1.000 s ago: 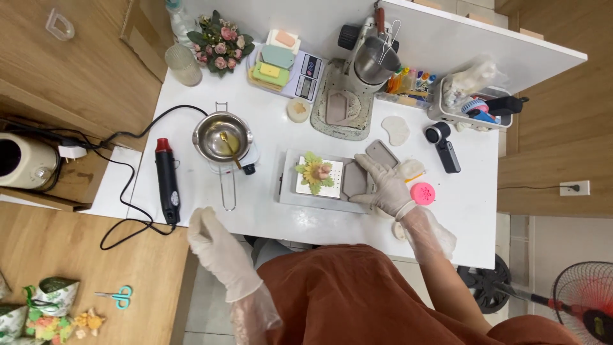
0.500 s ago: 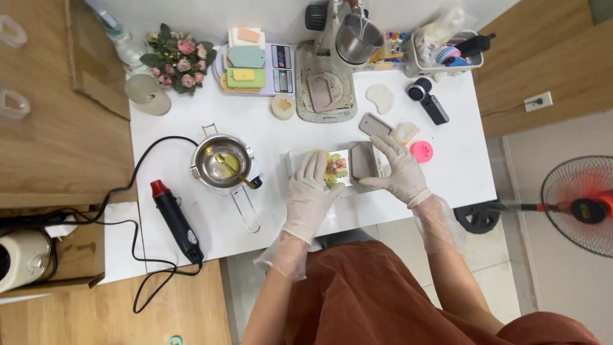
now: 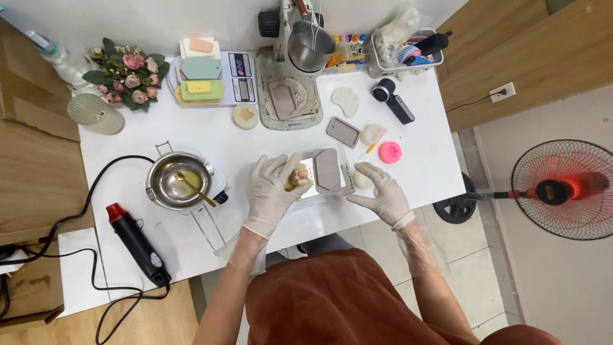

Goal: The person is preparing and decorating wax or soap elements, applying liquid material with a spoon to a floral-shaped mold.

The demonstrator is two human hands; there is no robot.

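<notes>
Both my hands wear thin clear gloves. My left hand (image 3: pixel 273 188) rests on the left part of a small grey tray (image 3: pixel 345 182), its fingers closed on a yellow-green flower decoration (image 3: pixel 297 177). A grey hexagonal slab (image 3: pixel 326 169) lies on the tray's right half. To the right of the tray, my right hand (image 3: pixel 382 190) hovers with its fingers spread and holds nothing. It is close to a small white lump (image 3: pixel 361 180) on the white table (image 3: pixel 268 137).
A metal melting pot (image 3: pixel 181 181) with a spoon stands left of the tray, a black heat gun (image 3: pixel 137 245) lower left. Behind are a pink round mould (image 3: pixel 389 152), grey slab (image 3: pixel 343 132), scale (image 3: pixel 239 78), stand mixer (image 3: pixel 300 51), flower bouquet (image 3: pixel 124 73). A fan (image 3: pixel 562 190) stands right.
My left hand came up from the table's front edge onto the tray and took the flower decoration. My right hand left the tray and now hovers beside it, spread.
</notes>
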